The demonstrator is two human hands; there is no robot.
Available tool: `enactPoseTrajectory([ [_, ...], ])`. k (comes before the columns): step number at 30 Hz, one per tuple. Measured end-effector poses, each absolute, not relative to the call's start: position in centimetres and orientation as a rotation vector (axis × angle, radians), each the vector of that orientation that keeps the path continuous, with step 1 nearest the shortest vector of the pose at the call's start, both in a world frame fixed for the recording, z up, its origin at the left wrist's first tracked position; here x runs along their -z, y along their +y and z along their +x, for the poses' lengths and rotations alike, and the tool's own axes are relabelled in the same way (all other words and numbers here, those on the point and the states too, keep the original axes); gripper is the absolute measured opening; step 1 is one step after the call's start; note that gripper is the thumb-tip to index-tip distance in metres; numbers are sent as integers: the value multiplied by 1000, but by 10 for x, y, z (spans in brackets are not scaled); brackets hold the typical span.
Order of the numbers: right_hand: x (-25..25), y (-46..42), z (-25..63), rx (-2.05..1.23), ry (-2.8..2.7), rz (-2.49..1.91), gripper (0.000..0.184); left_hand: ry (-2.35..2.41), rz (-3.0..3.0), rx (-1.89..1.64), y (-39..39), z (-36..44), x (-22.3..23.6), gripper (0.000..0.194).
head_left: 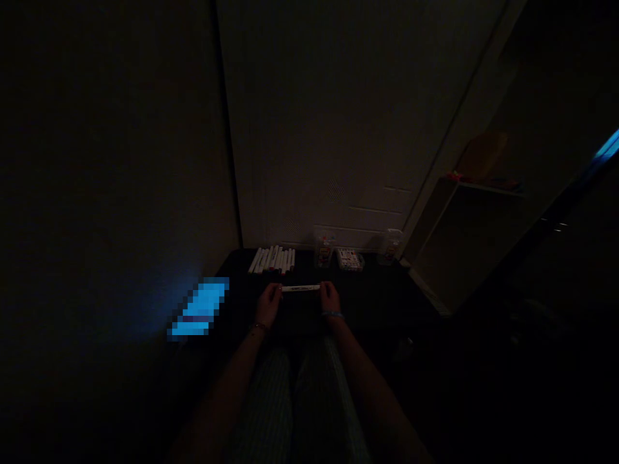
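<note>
A white marker (300,288) with dark print lies level between my two hands, above the dark table. My left hand (269,304) grips its left end, the fingers closed. At the other end, my right hand (330,298) pinches the marker too. Just beyond my left hand, several white markers (273,259) lie side by side in a row. A clear plastic case (324,251) with a printed label stands behind my right hand. To its right is a tray packed with marker ends (351,259). The scene is very dark, so fine detail is lost.
The dark table (382,296) stands against a pale wall (333,129). Another clear case (391,248) is at its back right. A bright blue, pixelated screen (200,309) glows at the left edge. On the right stands a shelf unit (454,238) with things on top.
</note>
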State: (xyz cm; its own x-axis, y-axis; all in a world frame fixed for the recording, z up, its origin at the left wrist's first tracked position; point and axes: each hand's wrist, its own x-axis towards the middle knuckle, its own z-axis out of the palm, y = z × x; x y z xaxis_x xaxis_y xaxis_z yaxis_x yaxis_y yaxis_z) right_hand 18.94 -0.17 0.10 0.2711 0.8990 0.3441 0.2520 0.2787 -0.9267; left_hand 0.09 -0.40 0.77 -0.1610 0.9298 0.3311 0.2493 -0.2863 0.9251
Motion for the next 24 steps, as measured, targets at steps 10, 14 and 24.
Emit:
enactPoseTrajectory([
  [10,-4,-6,190,-611,-1285,-1186,26,1317,1511,-1511,3,-2,2,35],
  [14,-5,-6,189,-613,-1275,-1193,26,1338,1541,-1495,3,-2,1,32],
  [24,3,-1,190,-612,-1280,-1257,31,1397,1537,-1492,-8,0,-13,33],
])
